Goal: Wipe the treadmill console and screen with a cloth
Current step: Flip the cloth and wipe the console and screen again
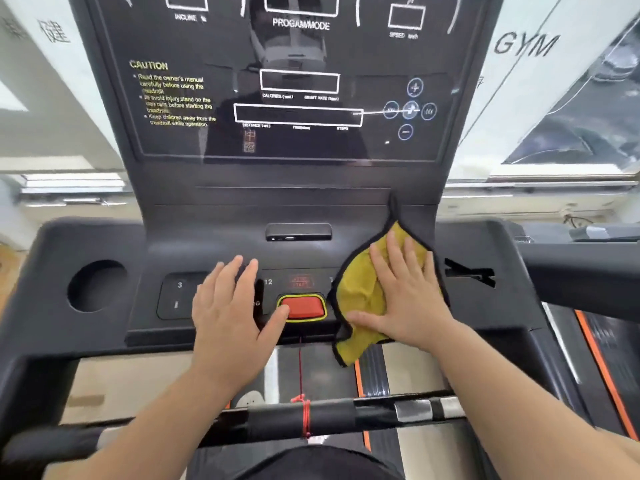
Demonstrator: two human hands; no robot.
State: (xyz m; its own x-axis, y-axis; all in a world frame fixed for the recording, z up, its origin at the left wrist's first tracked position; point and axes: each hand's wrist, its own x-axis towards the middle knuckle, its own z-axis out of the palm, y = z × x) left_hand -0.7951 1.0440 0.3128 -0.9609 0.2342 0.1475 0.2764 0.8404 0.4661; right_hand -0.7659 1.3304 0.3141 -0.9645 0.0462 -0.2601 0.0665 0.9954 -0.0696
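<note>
Two grips spread flat: my right grip (408, 299) presses the cloth (360, 299) on the console (207, 237), left grip (228, 306) bare; the screen (298, 81) stands far beyond the cloth.

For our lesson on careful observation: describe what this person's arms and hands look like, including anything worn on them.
The left hand and the right hand are bare: no gloves or rings show. The left forearm and right forearm are bare too, with no sleeves, watch or wristbands in view out to the picture's edge.
</note>
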